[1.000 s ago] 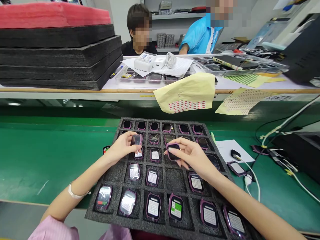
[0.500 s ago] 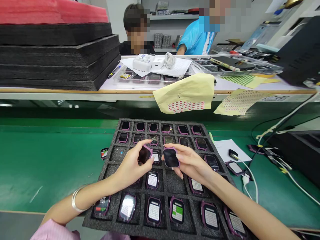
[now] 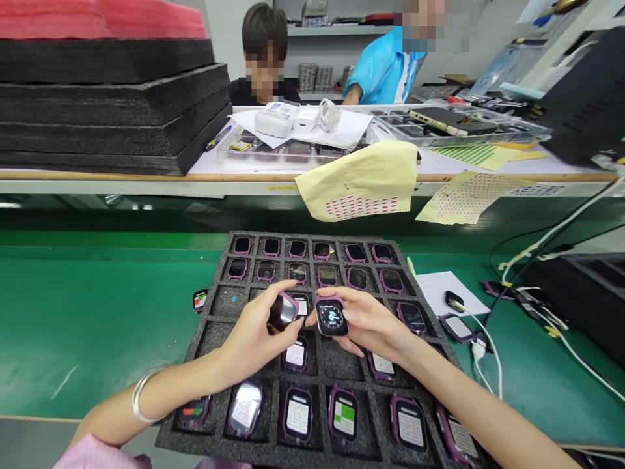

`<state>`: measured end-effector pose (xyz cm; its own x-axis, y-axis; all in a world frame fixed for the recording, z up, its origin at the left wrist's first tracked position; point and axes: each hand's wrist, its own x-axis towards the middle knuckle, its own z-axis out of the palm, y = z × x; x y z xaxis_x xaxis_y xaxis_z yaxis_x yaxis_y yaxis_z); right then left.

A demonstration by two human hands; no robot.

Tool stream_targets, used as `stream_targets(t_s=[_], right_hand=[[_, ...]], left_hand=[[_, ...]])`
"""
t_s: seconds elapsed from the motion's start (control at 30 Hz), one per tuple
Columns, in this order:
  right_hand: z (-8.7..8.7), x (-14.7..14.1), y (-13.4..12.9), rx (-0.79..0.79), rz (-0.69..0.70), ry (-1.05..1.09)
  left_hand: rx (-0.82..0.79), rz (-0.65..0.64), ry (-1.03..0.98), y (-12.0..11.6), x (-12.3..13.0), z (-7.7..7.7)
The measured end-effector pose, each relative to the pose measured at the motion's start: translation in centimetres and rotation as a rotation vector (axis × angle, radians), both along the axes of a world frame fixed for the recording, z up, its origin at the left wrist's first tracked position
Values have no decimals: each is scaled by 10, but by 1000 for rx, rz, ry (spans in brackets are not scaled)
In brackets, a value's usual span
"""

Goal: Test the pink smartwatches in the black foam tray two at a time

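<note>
Fingers of the right hand grip a purple-framed smartwatch by its edges, its screen lit with a round dial. Just beside it, the left hand grasps a second smartwatch between thumb and fingers, its dark screen tilted and catching a bright reflection. Both are above a black foam tray on the green table; its compartments hold more watches, several showing white grids, one partly green.
</note>
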<state>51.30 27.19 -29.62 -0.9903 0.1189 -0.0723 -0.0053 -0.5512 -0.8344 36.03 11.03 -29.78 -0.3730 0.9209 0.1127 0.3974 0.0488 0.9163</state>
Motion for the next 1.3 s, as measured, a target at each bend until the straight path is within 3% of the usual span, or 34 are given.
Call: stream_targets(t_s=[0.37,0.57,0.7,1.3], right_hand=[[-4,0,1,49,-47,-24],[-4,2,-2,94,-60,-18],[-2,3,-4,115,-14,-12],[-3,5,-6,144,-15,3]], left_hand=[[2,-15,42,0,0,-5],[-14,-127,52,-1,2,-1],[9,-83,30,-1,2,0],[6,-111,6,-1,1,3]])
